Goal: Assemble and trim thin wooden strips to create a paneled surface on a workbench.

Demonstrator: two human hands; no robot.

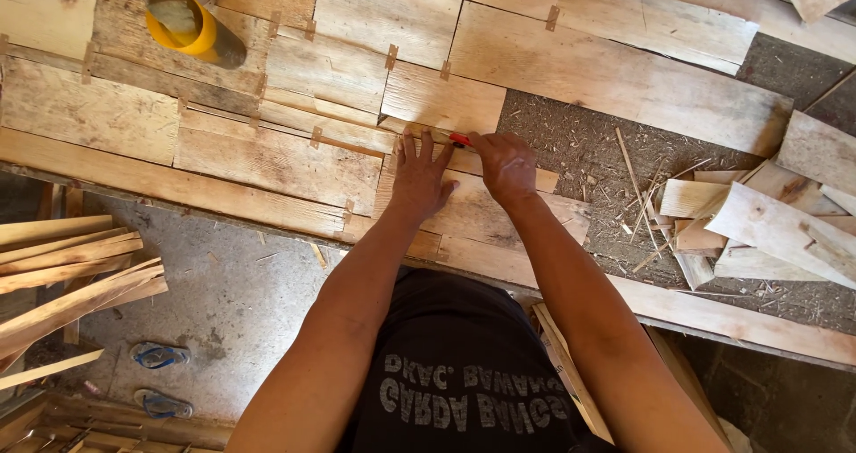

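The left hand (419, 178) lies flat, fingers spread, pressing down on a short wooden board (486, 210) at the near edge of the counter (624, 78). The right hand (506, 166) has its grip closed around a small red tool (460, 139), its tip at the board's far edge. At the far left stands a yellow-rimmed container (183, 23); its inside looks dull greenish, contents unclear. Offcuts (767, 226) pile up at the right.

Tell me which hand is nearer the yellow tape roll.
Left. The left hand lies flat on the boards, right of and below the tape roll; the right hand is farther right.
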